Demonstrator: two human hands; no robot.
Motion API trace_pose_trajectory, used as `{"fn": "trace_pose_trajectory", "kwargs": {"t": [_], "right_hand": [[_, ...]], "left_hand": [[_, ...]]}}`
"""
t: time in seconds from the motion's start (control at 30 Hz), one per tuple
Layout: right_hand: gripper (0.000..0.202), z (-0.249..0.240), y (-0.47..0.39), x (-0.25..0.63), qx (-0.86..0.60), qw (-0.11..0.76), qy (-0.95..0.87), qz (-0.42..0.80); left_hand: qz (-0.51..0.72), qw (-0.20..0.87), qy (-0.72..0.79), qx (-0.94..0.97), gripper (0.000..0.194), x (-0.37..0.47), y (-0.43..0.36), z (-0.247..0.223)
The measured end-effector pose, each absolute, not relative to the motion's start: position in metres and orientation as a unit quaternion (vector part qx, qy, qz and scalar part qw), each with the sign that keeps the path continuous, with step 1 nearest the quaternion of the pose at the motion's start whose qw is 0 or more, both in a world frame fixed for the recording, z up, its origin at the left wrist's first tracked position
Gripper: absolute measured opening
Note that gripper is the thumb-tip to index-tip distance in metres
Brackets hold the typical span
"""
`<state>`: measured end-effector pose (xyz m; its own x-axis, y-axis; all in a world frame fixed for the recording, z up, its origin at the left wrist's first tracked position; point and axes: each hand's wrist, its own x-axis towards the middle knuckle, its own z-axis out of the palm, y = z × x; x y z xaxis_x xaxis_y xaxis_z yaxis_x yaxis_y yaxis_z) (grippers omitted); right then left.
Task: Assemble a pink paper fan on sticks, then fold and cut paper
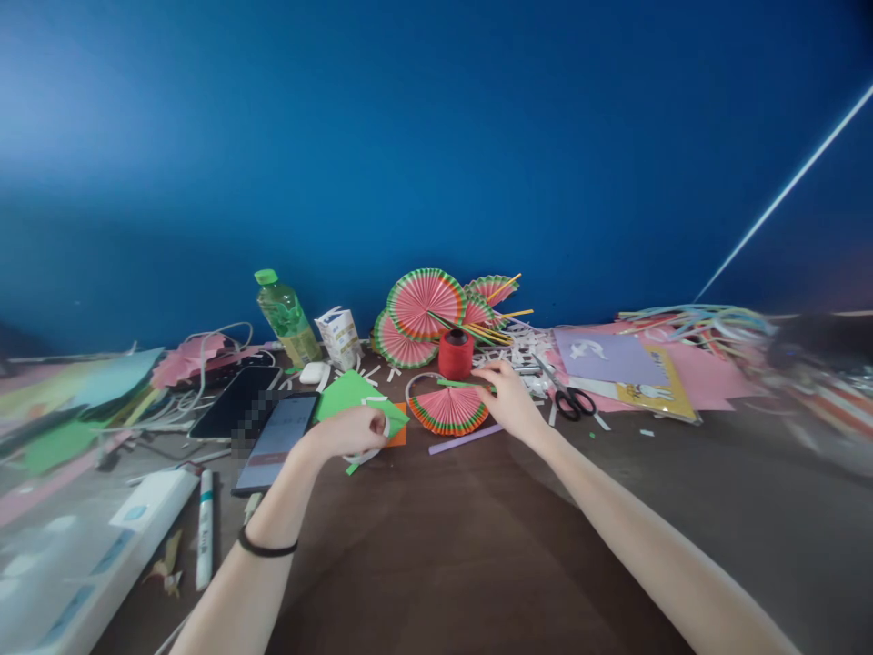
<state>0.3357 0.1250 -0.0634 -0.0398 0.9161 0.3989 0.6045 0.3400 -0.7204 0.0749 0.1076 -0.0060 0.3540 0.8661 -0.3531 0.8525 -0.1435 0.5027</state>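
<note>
Before red spool (455, 360) | fan (447, 413): long axis left-right, arc toward wearer | right hand (511, 398): grip unclear

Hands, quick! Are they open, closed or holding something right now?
Left hand: curled by the green paper; can't tell if it's holding anything.
Right hand: partly closed beside the red spool; can't tell either.

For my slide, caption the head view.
Left hand and right hand flank a pink pleated fan and red spool.
</note>
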Motion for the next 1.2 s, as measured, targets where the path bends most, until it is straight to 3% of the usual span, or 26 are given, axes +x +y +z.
{"fn": "trace_pose_trajectory", "kwargs": {"t": [0.1,0.27,0.47,0.6,0.8,1.2], "right_hand": [[0.022,-0.052,0.118,0.331,-0.502,0.454,-0.724,0.132],[0.024,-0.024,0.095,0.315,-0.396,0.505,-0.738,0.206],[0.033,-0.009,0.071,0.302,-0.313,0.484,-0.789,0.214],[0.035,-0.012,0.071,0.3,-0.31,0.504,-0.77,0.239],[0.04,-0.016,0.079,0.302,-0.322,0.558,-0.712,0.281],[0.038,-0.013,0.077,0.303,-0.317,0.55,-0.723,0.273]], "left_hand": [[0.089,0.352,0.523,0.771,0.012,0.075,0.106,0.007],[0.208,0.498,0.419,0.73,0.021,0.083,0.099,0.019],[0.257,0.549,0.351,0.714,0.029,0.099,0.092,0.018],[0.257,0.553,0.331,0.72,0.034,0.105,0.088,0.019],[0.242,0.499,0.33,0.764,0.013,0.104,0.088,0.021],[0.196,0.505,0.318,0.778,0.024,0.102,0.09,0.017]]}}
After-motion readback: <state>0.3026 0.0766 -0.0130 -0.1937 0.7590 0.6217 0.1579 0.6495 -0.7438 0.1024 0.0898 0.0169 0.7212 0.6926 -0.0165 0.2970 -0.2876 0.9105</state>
